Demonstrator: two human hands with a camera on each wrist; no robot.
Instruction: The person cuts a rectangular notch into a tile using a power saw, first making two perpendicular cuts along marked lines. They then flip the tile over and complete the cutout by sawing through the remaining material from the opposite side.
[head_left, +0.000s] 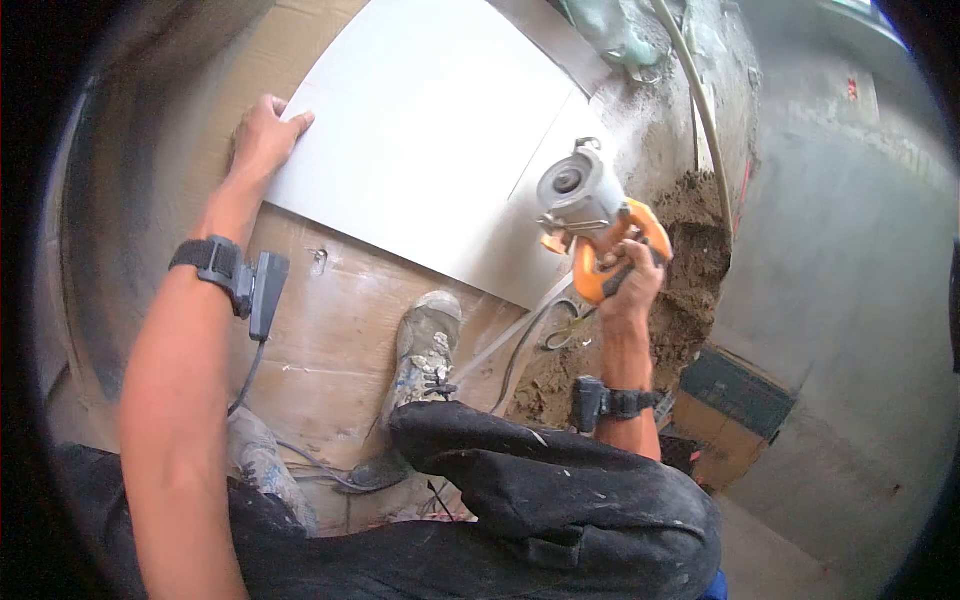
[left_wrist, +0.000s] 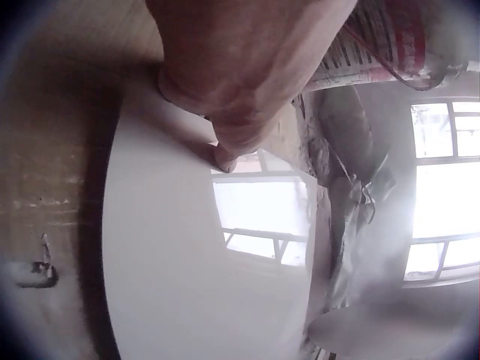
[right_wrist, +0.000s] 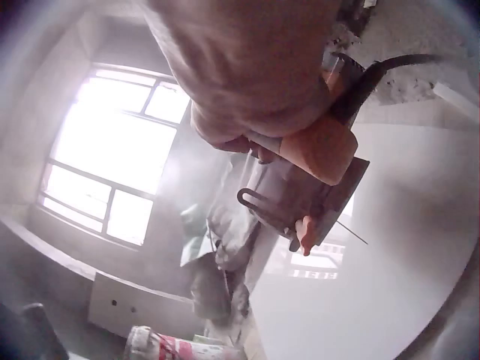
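Note:
A large glossy white tile (head_left: pixel 420 130) lies over the brown floor, with a thin straight line running near its right side. My left hand (head_left: pixel 265 140) grips the tile's left edge; in the left wrist view a fingertip (left_wrist: pixel 225 159) touches the shiny face. My right hand (head_left: pixel 637 280) holds an orange-and-grey handheld tile cutter (head_left: pixel 590 205) by its handle, over the tile's right part. Its round grey guard faces up in the head view. From the right wrist, the cutter's flat base plate (right_wrist: pixel 300 195) overlaps the tile, and its blade is hidden.
A dark cord (head_left: pixel 520 350) and a pale strip run past my shoe (head_left: pixel 428 340). Sandy rubble (head_left: pixel 700 270) and a pale hose (head_left: pixel 700 100) lie along the right, before a grey wall (head_left: pixel 850 250). A cardboard box (head_left: pixel 725 420) stands lower right. Dust hazes the air.

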